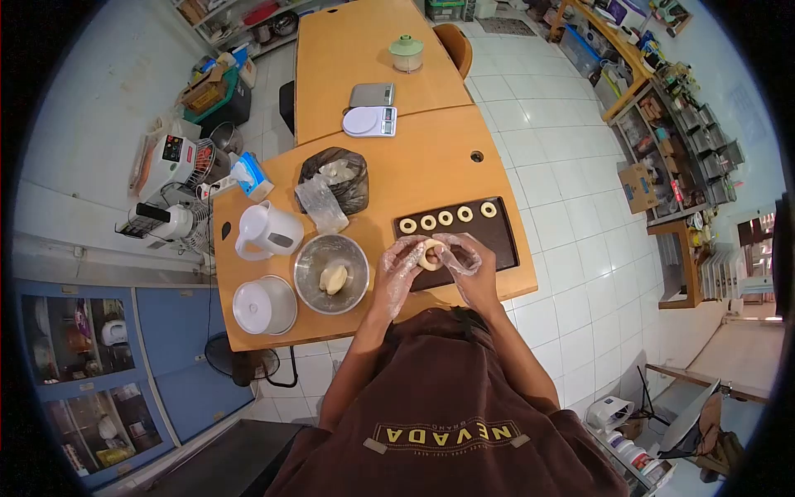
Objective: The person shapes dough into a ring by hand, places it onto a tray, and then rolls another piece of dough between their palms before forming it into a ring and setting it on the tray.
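Observation:
My left hand (399,267) and my right hand (464,258) both wear thin clear plastic gloves and meet over the near left part of a dark baking tray (503,240). Between their fingertips they hold a small pale dough piece (429,257), apparently ring-shaped. Several dough rings (447,218) lie in a row along the tray's far edge. Left of my hands stands a steel bowl (310,263) with a lump of dough (334,279) inside it.
On the wooden table (431,161) are a white jug (269,231), a white lidded bowl (263,306), a black bag (341,176) with a clear plastic bag, two scales (370,121) and a green lidded jar (407,52). A mixer (170,161) and a fan stand at the left.

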